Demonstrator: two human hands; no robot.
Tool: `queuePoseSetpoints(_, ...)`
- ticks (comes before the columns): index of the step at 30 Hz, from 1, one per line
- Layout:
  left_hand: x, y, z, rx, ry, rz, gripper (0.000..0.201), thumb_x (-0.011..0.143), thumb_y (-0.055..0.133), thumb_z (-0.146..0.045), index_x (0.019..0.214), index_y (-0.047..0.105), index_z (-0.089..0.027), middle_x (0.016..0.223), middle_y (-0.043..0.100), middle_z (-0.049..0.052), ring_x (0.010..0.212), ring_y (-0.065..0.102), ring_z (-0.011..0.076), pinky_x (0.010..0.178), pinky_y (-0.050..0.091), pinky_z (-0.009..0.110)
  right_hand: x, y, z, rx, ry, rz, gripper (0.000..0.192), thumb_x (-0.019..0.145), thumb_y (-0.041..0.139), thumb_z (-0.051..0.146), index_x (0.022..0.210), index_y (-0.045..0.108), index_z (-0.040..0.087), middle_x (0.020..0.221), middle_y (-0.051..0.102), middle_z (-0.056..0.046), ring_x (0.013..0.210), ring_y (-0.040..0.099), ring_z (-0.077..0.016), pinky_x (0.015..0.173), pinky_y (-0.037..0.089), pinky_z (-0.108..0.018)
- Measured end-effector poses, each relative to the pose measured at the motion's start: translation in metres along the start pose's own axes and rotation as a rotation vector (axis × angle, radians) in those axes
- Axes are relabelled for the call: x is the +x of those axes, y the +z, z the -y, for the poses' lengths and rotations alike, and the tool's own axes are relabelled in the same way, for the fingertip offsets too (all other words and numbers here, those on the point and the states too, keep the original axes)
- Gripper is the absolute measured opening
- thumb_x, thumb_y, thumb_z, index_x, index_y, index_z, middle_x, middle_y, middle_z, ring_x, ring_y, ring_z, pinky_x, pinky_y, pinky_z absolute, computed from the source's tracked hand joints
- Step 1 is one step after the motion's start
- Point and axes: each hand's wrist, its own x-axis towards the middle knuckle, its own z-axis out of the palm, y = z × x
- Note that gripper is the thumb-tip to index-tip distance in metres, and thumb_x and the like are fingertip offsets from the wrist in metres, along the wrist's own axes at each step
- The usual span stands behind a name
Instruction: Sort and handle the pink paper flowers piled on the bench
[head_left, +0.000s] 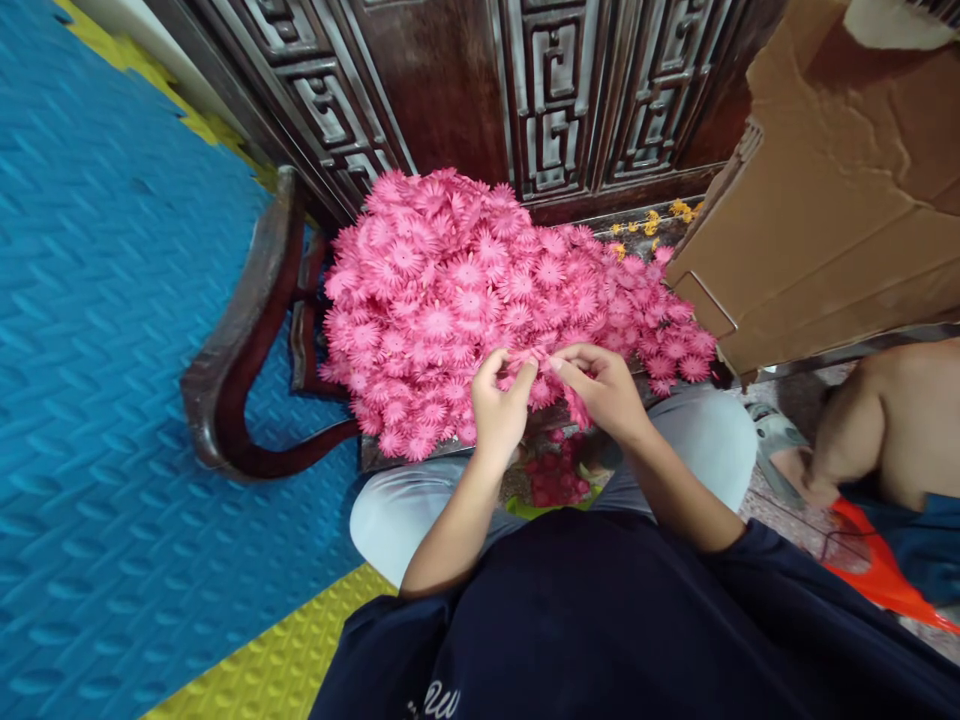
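Observation:
A large heap of pink artificial flowers [450, 290] covers a dark wooden bench seat [386, 452] in front of me. At the near edge of the heap, my left hand [504, 400] pinches a pink flower [534, 355] between thumb and fingers. Its partner, my right hand [600, 388], pinches the same pink piece from the other side, so the two hands almost meet. Part of the flower is hidden by my fingers. More pink flowers [555, 478] lie lower down, between my knees.
A curved wooden armrest [240, 400] stands at left, beside blue foam matting [112, 380]. The carved bench back [465, 90] rises behind the heap. A big cardboard box [840, 220] is at right, with small orange pieces [652, 222] near it. Another person [885, 430] sits close by on the right.

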Motion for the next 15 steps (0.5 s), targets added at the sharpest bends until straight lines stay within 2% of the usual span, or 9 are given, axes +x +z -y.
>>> queuePoseSetpoints(4, 0.0035, -0.0021, 0.0006, -0.061, -0.018, -0.005, 0.007, 0.074, 0.058, -0.021, 0.069, 0.054, -0.019, 0.067, 0.054, -0.003, 0.069, 0.051, 0.0112, 0.068, 0.04, 0.022, 0.0019, -0.0083, 0.0022, 0.018, 0.025, 0.105, 0.03, 0.076, 0.061, 0.045, 0.074, 0.062, 0.016, 0.058, 0.046, 0.003, 0.053, 0.037, -0.0074, 0.053, 0.03, -0.023)
queuePoseSetpoints(8, 0.005, -0.0036, -0.0011, -0.036, 0.044, -0.02, 0.007, 0.074, 0.054, -0.016, 0.069, 0.053, -0.02, 0.069, 0.054, -0.003, 0.069, 0.051, 0.011, 0.068, 0.041, 0.022, 0.0023, -0.0092, 0.0064, -0.009, -0.004, 0.17, 0.028, 0.077, 0.06, 0.043, 0.072, 0.059, 0.016, 0.058, 0.044, 0.004, 0.053, 0.035, -0.0068, 0.052, 0.029, -0.023)
queuePoseSetpoints(12, 0.0056, -0.006, -0.0037, 0.063, 0.152, -0.027, 0.009, 0.074, 0.053, -0.012, 0.07, 0.052, -0.02, 0.069, 0.055, -0.003, 0.068, 0.051, 0.0105, 0.067, 0.042, 0.021, 0.0036, -0.0075, 0.008, -0.1, -0.028, 0.169, 0.02, 0.081, 0.055, 0.034, 0.073, 0.057, 0.016, 0.055, 0.039, 0.006, 0.051, 0.031, -0.0062, 0.05, 0.025, -0.022)
queuePoseSetpoints(15, 0.0055, -0.0059, -0.0029, 0.13, 0.206, -0.067, 0.009, 0.073, 0.055, -0.012, 0.07, 0.052, -0.019, 0.071, 0.056, -0.003, 0.07, 0.052, 0.0108, 0.069, 0.042, 0.022, 0.0051, -0.0066, 0.0067, -0.163, -0.069, 0.116, 0.017, 0.08, 0.056, 0.032, 0.072, 0.056, 0.016, 0.056, 0.039, 0.005, 0.051, 0.032, -0.0064, 0.05, 0.026, -0.022)
